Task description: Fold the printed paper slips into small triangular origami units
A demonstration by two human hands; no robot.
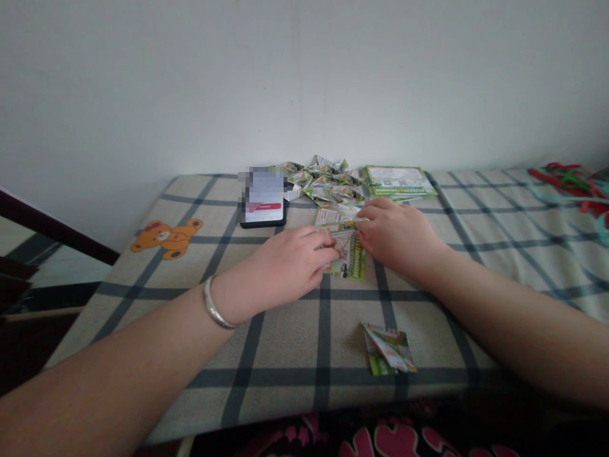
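One sheet (pixel 349 261), green and white, printed, creased, lying mid-table, just in front of the pile. One left hand (pixel 297 263), silver bangle (pixel 216 304) at the wrist, fingers bent, resting on the left part of the sheet. One right hand (pixel 397 235), fingers bent, at the sheet's right edge; whether either hand pinches the paper cannot be told. One folded piece (pixel 390 349) of similar print, near the table's front edge, apart from both hands. One pile (pixel 328 178) of folded printed papers, near the wall (pixel 304 82). One flat stack (pixel 399 181) of like print, just right of the pile. One phone (pixel 264 200), screen lit, left of the pile. One bear cutout (pixel 166 238), orange, at the left of the table. One checked cloth (pixel 285 343), covering the table. Red, green and pale blue strips (pixel 578 187), at the far right.
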